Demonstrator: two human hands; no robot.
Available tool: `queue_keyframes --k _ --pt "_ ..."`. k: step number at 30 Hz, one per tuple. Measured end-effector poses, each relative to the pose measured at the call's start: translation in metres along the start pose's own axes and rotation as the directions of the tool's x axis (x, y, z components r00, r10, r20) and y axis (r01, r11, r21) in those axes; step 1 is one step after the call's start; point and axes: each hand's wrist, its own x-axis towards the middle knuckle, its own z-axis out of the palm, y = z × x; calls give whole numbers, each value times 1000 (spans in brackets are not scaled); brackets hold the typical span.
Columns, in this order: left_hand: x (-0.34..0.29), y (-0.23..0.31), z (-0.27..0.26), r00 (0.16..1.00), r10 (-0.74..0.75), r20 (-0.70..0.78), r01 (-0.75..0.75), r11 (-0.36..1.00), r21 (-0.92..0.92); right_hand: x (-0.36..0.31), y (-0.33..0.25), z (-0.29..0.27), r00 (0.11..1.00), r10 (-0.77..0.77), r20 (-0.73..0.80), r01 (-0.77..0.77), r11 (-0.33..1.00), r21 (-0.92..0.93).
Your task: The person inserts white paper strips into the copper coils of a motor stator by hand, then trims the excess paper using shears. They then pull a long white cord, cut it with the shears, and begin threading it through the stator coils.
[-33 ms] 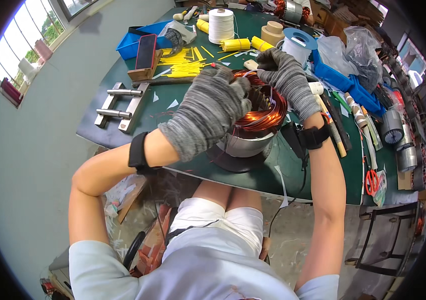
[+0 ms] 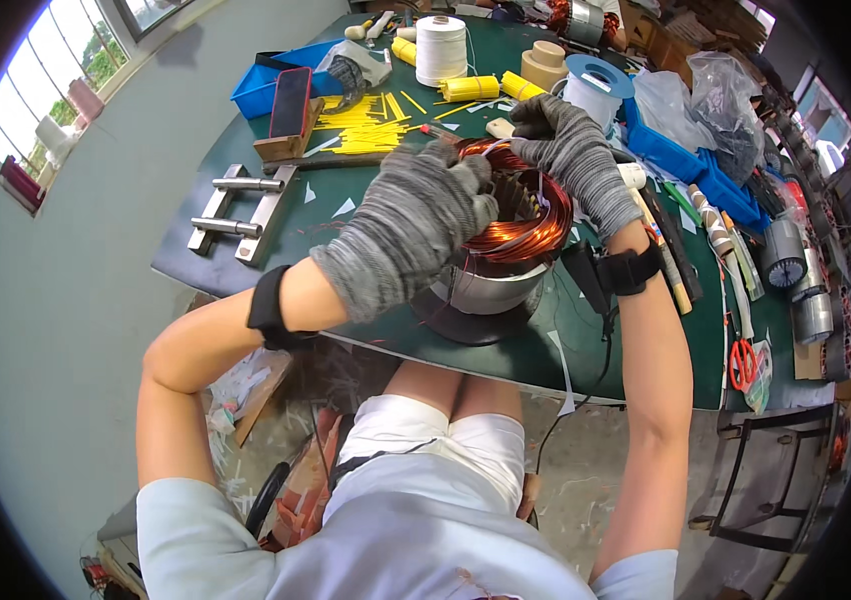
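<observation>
A motor stator (image 2: 494,290) with a grey metal core stands upright on a round black base at the near edge of the table. Its copper winding (image 2: 521,240) forms a thick ring on top. My left hand (image 2: 426,215), in a grey knit glove, lies over the ring's left side with fingers curled; what they pinch is hidden. My right hand (image 2: 571,150), gloved alike, bends over the far right of the ring, its fingers closed near a pale thin cord (image 2: 496,147). Whether the fingers hold that cord is not plain.
Left of the stator lies a metal frame with two rods (image 2: 241,212). Behind are a phone (image 2: 292,103) on a wooden stand, yellow strips (image 2: 366,138), a white thread spool (image 2: 442,52) and a blue-rimmed reel (image 2: 596,92). Blue trays (image 2: 661,145) and red-handled scissors (image 2: 743,365) are at right.
My left hand has shifted very slightly to the left, baring a little more of the winding's far side. My right hand stays almost in place.
</observation>
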Motion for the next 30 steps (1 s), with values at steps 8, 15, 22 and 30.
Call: queue_keyframes --k 8,15,22,30 --pt "0 -42 33 953 -302 18 276 845 -459 -51 -2 20 964 -193 -181 165 973 -159" --pt "5 -48 55 964 -249 -91 169 843 -510 -57 -7 11 996 -77 -48 86 968 235" --pt "11 -57 65 935 -335 -113 159 684 -712 -55 -10 8 1000 27 -15 -23 980 198" --pt "13 -53 50 957 -289 -38 192 723 -663 -57 -18 13 996 -43 -82 43 999 4"
